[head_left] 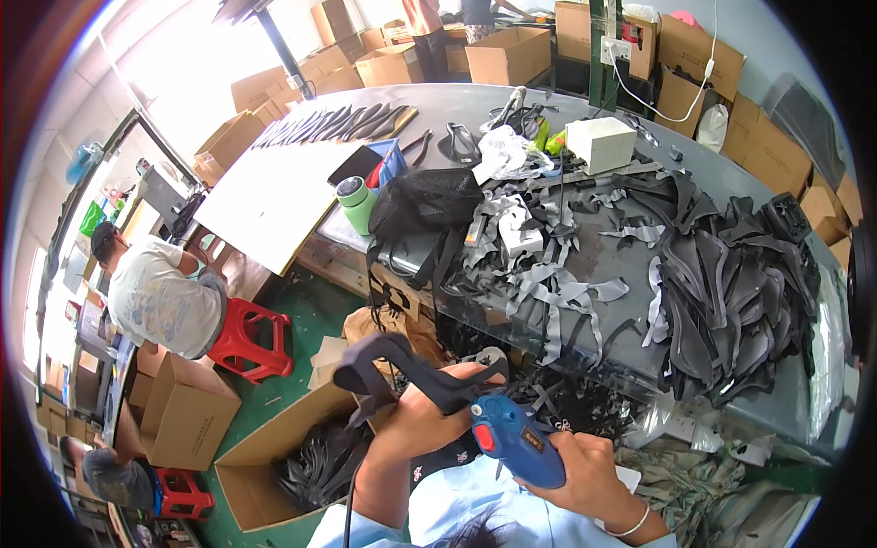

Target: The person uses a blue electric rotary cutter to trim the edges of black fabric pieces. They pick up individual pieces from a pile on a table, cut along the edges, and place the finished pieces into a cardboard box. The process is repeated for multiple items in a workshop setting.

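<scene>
My left hand (422, 418) is closed round a dark grey, curved, padded-looking piece (373, 358). One end of it loops out to the left, and the other reaches right, close to the tool's head. My right hand (589, 473) grips a blue handheld power tool (523, 446) with a red button on its side. The tool's working end is partly hidden, so I cannot tell whether it touches the piece. Below my left hand, an open cardboard box (245, 484) holds several dark strips (320, 464).
On the grey table (594, 247) lie a large pile of dark curved pieces (726, 292), tangled offcuts (548, 283), a black mesh bag (429, 203), a green bottle (354, 203) and a white box (600, 144). People sit on red stools (251, 340) at left.
</scene>
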The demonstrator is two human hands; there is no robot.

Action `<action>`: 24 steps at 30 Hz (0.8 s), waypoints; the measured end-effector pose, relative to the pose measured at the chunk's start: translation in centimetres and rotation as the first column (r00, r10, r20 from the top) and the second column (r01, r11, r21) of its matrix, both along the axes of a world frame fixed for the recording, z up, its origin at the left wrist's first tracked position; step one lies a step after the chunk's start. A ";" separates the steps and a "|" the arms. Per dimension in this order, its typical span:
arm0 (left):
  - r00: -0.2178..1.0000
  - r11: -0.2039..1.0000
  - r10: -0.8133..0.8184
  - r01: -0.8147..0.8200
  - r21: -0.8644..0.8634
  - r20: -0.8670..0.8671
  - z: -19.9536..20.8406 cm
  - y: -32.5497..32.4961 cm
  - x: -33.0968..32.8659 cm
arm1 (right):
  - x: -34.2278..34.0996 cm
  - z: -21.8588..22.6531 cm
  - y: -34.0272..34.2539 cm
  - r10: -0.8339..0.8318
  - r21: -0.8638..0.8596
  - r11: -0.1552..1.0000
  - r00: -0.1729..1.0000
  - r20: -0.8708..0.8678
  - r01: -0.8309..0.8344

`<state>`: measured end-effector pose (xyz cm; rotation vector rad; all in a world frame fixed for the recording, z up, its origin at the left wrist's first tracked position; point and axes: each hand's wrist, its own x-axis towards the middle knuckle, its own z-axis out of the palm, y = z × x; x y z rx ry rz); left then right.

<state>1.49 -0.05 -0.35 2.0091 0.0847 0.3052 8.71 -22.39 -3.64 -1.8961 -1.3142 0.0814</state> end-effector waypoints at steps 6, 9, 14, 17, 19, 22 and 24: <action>0.993 0.987 0.042 -0.058 0.149 0.112 -3.0 -1.0 0.8 | -0.3 0.6 0.6 0.054 0.052 0.998 0.976 -0.209 -0.044; 0.995 0.984 0.049 -0.063 0.166 0.083 -5.0 -1.2 0.1 | -0.4 1.2 0.7 0.087 0.070 0.995 0.966 -0.244 -0.072; 0.996 0.984 -0.022 0.007 0.177 0.085 -6.6 -1.8 0.4 | -0.4 1.7 0.9 0.103 0.100 0.992 0.957 -0.270 -0.078; 0.989 0.994 -0.101 0.095 -0.060 -0.108 -5.7 -1.7 -0.5 | 0.0 2.4 0.8 0.081 0.106 0.993 0.966 -0.245 -0.057; 0.970 0.982 -0.125 0.091 -0.166 -0.207 -5.9 -1.7 -1.2 | 0.4 2.4 0.8 -0.062 0.082 0.994 0.987 -0.151 0.075; 0.916 0.734 -0.251 -0.031 -0.679 -0.313 -4.4 -2.7 -1.6 | 1.0 1.6 1.3 -0.178 0.076 0.980 0.980 -0.083 0.185; 0.951 0.389 -0.285 0.001 -0.921 -0.119 -4.0 -4.0 -1.9 | 1.4 0.7 1.7 -0.105 0.115 0.985 0.977 -0.184 0.128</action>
